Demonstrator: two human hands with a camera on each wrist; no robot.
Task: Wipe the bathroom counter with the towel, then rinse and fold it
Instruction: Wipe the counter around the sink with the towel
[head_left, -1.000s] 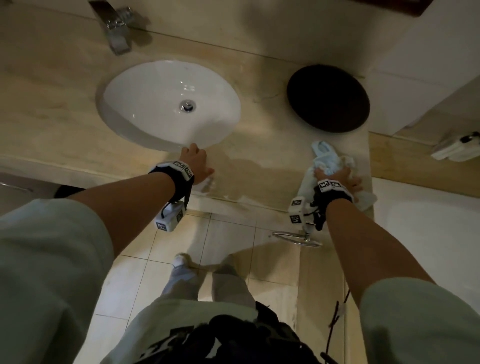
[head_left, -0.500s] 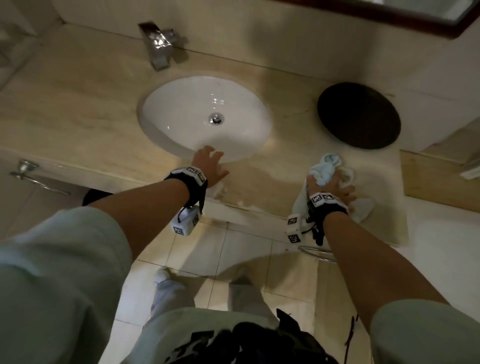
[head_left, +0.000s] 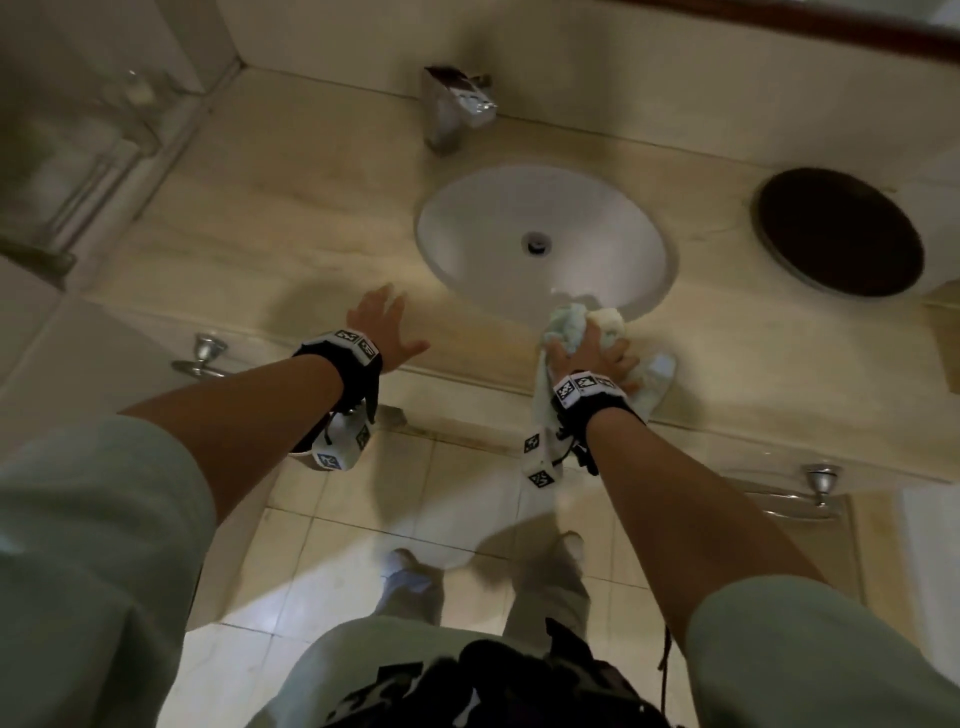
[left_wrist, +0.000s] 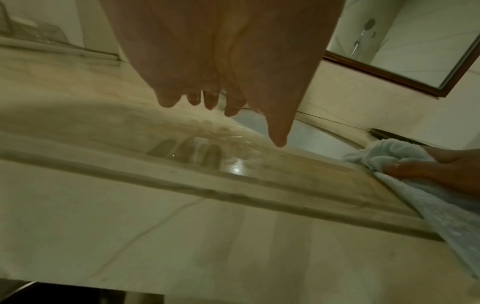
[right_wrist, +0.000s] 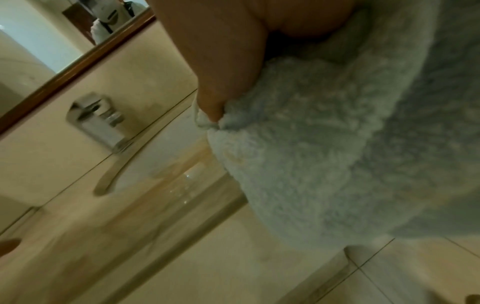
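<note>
- Along the front edge of the counter, just below the sink, we have the towel bunched under our right hand, fingers curled into the cloth and pressing it down.
- One end of the towel hangs over the counter's edge.
- Our left hand is spread flat, fingers straight, holding nothing — whether it touches the stone we cannot tell.
- We judge the wiping step is in hand; rinsing and folding are not yet begun.
- Wet patches show beside the sink, so the next pass likely calls for sweeping leftward — firm pressure, loose end gathered.
</note>
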